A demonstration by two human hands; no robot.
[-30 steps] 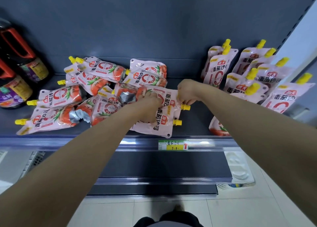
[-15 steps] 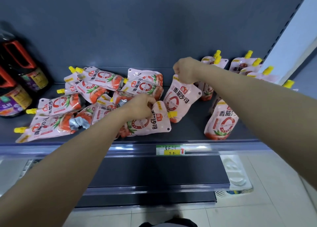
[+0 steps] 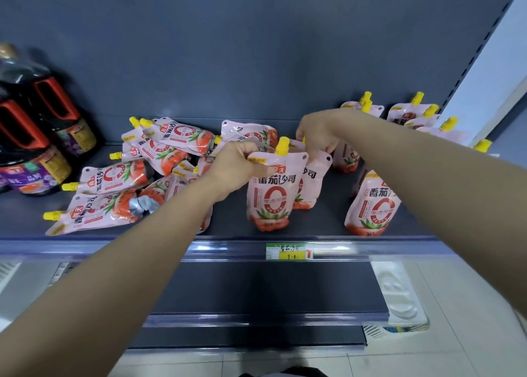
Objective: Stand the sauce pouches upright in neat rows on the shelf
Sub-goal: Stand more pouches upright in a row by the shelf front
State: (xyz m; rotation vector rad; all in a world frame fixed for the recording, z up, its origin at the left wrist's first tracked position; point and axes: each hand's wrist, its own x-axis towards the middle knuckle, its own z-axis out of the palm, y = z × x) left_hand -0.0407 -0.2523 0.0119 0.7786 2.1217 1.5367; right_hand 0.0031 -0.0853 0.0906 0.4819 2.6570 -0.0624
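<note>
Standing two sauce pouches upright at mid-shelf.

Left hand (image 3: 238,162) grips the top corner of the front pouch (image 3: 271,194), base on the shelf (image 3: 322,222); right hand (image 3: 316,137) pinches the top of the rear pouch (image 3: 312,177) just behind it. Next move, as judged: release both, check they stand, then draw from the toppled pile (image 3: 142,174) at left.

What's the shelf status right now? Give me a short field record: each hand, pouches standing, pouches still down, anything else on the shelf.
left hand: grips top corner of front upright pouch
right hand: grips top of second upright pouch just behind
standing group: upright at right, with front-right pouch
lying pile: pouches flat and overlapping at left
other: dark bottles far left
shelf: bare between pile and standing pouches
</note>
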